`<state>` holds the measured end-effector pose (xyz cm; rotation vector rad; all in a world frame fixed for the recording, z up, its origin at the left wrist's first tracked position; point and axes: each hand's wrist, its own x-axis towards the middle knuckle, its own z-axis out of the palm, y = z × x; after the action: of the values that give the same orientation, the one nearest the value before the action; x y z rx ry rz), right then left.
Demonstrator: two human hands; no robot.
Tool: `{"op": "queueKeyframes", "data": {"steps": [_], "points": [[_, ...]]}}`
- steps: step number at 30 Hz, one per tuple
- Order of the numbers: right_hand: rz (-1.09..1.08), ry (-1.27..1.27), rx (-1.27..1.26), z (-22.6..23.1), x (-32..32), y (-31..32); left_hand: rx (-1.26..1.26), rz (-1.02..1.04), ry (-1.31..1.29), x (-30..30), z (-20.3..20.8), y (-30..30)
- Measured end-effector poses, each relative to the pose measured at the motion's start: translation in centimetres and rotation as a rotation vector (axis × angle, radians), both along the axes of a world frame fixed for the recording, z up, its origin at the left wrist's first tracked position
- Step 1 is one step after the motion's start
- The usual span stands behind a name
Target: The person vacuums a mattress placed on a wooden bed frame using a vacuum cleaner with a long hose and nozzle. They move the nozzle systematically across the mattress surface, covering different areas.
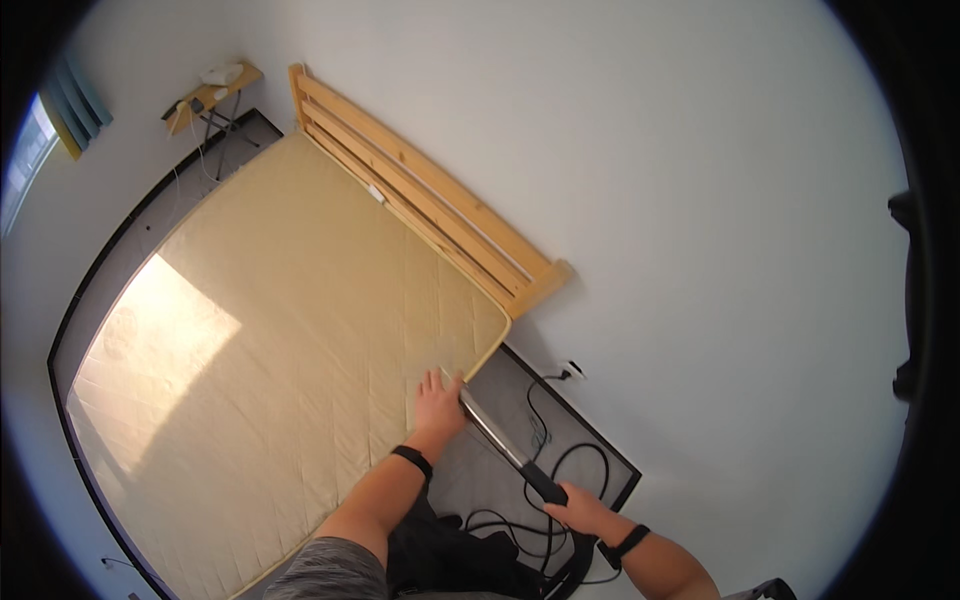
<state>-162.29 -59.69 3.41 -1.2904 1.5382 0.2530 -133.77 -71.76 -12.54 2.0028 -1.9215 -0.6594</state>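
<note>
A cream quilted mattress (290,300) lies on a bed with a slatted wooden headboard (430,185). My left hand (437,408) rests at the mattress's near right edge, its fingers stretched out and apart. Right beside its thumb ends the silver tube (490,425) of a vacuum cleaner wand; whatever sits on that end is mostly hidden by the hand. Lower down, my right hand (585,511) is closed around the wand's black handle (544,484). A thick black hose (572,572) runs down from the handle. Both wrists wear black bands.
Black cable (583,446) loops over the grey floor and reaches a wall socket (571,370). White walls stand behind the headboard and at the right. A small wooden folding table (212,96) holds several items at the far left, near a curtained window (30,150). Sunlight falls on the mattress.
</note>
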Motion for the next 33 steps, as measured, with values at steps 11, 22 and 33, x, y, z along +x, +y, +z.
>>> {"op": "queueKeyframes", "data": {"steps": [11,22,33], "points": [[0.146,-0.289,-0.159,-12.2,21.0,-33.6,0.01,0.222,-0.302,23.1,-5.5,-30.5],[0.124,-0.264,-0.191,-21.9,26.6,-44.7,0.109,0.205,-0.373,27.0,-14.5,-42.6],[0.035,-0.195,-0.114,-20.4,17.1,-36.0,0.058,0.057,-0.283,17.2,-15.1,-35.6]]}}
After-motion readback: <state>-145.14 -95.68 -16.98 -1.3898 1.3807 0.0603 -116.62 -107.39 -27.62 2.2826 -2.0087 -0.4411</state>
